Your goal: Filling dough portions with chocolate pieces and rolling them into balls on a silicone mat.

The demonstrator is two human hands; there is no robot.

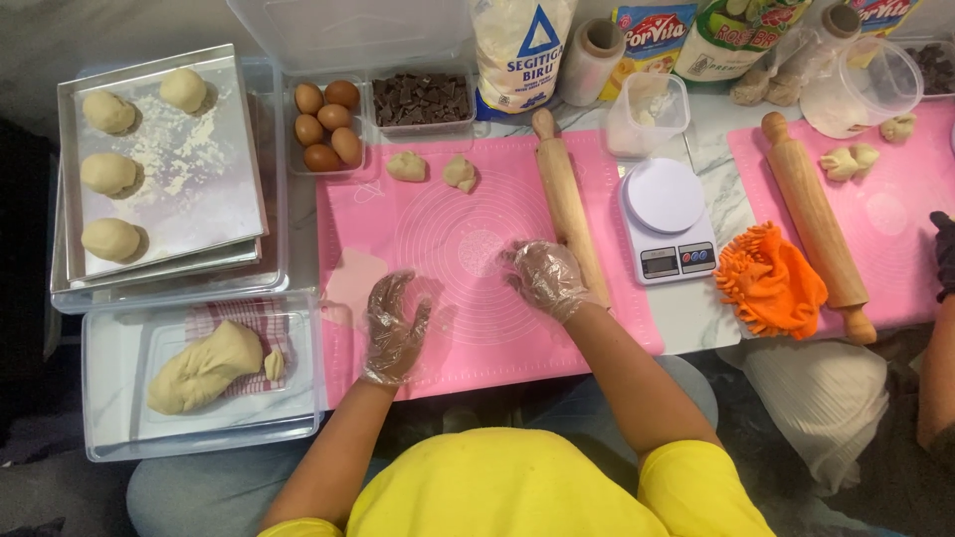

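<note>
Left hand [393, 328] and right hand [545, 278], both gloved, rest open and empty on the pink mat [477, 179]. The rolling pin [567, 199] lies just beside the right hand.

Bright, even overhead light, soft shadows, glare on the metal tray [239, 149], edges perhaps slightly blurred.

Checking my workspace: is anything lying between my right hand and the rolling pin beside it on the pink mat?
Nothing visible does. The right hand rests on the pink mat right beside the rolling pin, with only bare mat between them. The two small dough pieces lie farther up, out of the way.
</note>
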